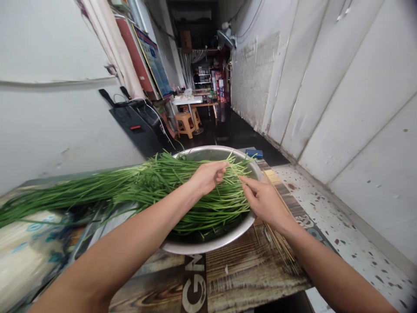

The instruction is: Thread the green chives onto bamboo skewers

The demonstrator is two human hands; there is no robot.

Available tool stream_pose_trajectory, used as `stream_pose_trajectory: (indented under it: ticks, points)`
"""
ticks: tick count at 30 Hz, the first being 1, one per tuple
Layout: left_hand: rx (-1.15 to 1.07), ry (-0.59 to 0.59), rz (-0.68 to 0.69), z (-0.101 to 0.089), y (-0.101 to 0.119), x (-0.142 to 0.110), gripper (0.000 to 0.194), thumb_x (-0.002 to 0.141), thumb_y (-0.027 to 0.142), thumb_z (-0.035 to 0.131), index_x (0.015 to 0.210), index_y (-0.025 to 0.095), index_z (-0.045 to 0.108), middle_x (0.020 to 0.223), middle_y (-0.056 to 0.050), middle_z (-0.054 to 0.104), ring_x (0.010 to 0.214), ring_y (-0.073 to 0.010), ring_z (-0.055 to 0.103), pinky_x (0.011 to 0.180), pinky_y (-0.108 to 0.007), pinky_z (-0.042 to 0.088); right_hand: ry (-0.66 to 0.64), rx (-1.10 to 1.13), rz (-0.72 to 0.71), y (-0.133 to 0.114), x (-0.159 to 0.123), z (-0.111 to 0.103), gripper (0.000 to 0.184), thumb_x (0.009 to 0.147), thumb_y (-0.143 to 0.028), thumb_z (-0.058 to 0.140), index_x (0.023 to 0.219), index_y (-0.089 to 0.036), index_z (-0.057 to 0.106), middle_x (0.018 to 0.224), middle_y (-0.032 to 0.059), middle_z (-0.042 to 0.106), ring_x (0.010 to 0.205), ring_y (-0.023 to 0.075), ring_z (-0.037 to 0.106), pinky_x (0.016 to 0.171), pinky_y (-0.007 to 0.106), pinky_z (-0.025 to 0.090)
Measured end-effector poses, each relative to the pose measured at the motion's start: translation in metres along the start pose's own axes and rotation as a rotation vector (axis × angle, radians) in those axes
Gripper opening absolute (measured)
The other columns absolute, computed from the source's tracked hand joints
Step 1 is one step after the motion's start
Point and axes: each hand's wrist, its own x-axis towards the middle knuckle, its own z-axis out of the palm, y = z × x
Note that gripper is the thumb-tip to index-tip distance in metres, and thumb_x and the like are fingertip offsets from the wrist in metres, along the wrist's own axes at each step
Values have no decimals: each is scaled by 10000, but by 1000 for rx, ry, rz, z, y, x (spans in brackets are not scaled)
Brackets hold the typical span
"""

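Observation:
A wide metal basin point(224, 245) holds a heap of long green garlic chives point(192, 213), their pale stem ends toward the right. Over the heap, my left hand point(211, 176) is closed, its thumb and fingers pinching a few chive stems near their pale ends. My right hand point(263, 198) is beside the basin's right rim, finger and thumb together around something thin and pale. Whether that is a stick or a stem I cannot tell. The two hands are close but apart. Several thin bamboo skewers point(282, 245) lie on the table under my right forearm.
More chives point(71, 193) stretch left across the table point(234, 274), near a plastic-wrapped white bundle point(32, 252). A blue box point(254, 153) sits behind the basin. Walls rise on both sides; farther back are a white table point(187, 100) and plastic stools point(185, 124).

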Motion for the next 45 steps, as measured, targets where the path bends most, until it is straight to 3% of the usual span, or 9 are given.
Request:
stream_pose_trajectory:
  ticks: [4,11,19,34,45]
  points:
    - [-12,-5,2,0,0,0,72,737,118,615,748,49,628,582,8,477,426,-12,352,389,-148,210,15,-16,2,1,0,1,351,858,-217,435,1111,-167,672,632,36,677,475,136,542,579,263,438]
    - [-44,-6,-13,-1,-1,2,80,736,124,616,741,45,631,575,6,476,418,-11,352,387,-145,206,16,10,-3,3,-1,3,361,863,-227,427,1121,-149,667,672,45,681,554,155,584,598,267,449]
    - [-42,-20,-2,-4,-4,4,97,705,142,651,733,51,632,571,10,477,423,-12,354,389,-146,209,12,-10,-1,3,0,3,362,859,-221,426,1121,-150,667,616,30,657,492,142,536,543,257,426]
    - [29,40,113,-1,-8,2,102,678,135,667,737,58,634,549,11,484,427,-15,351,401,-165,185,7,-7,15,3,1,4,360,851,-205,429,1106,-162,678,627,57,683,612,175,634,629,269,475]
    - [38,19,108,2,-9,0,118,650,132,672,732,56,635,551,11,488,424,-15,337,402,-171,182,5,3,20,3,0,3,345,864,-217,425,1088,-157,679,677,66,694,668,186,639,668,274,475]
